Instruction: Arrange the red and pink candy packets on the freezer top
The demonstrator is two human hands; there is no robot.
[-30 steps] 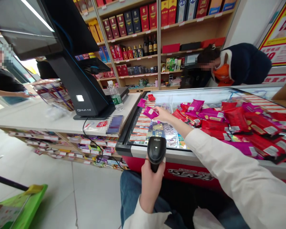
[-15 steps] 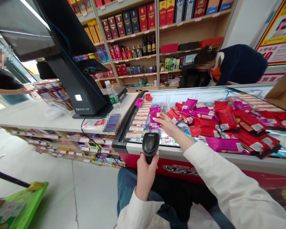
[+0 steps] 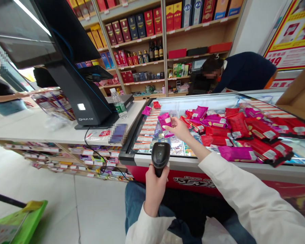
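My left hand (image 3: 156, 189) grips the handle of a black handheld barcode scanner (image 3: 161, 156), its head pointing forward at the freezer's front edge. Ahead of it, my right hand (image 3: 178, 129) is closed on the edge of a purple snack packet (image 3: 165, 124), which tilts to the left above the glass top of the chest freezer (image 3: 176, 107). Right of that hand lies a heap of red packets (image 3: 240, 125) and purple packets (image 3: 237, 154) on the glass. Two small pieces, a purple wrapper (image 3: 146, 110) and a red wrapper (image 3: 156, 104), lie at the far left corner.
A black checkout terminal (image 3: 91, 105) stands on the white counter (image 3: 66, 130) to the left, beside a water bottle (image 3: 119, 105). One person (image 3: 246, 73) bends behind the freezer; another person (image 3: 1, 88) stands far left by bundled goods (image 3: 57, 101). A cardboard box (image 3: 300, 89) is at right.
The purple packet in my right hand has tipped to the left. The scanner stays nearly where it was. Behind the freezer, the person has bent lower, and my view has shifted slightly.
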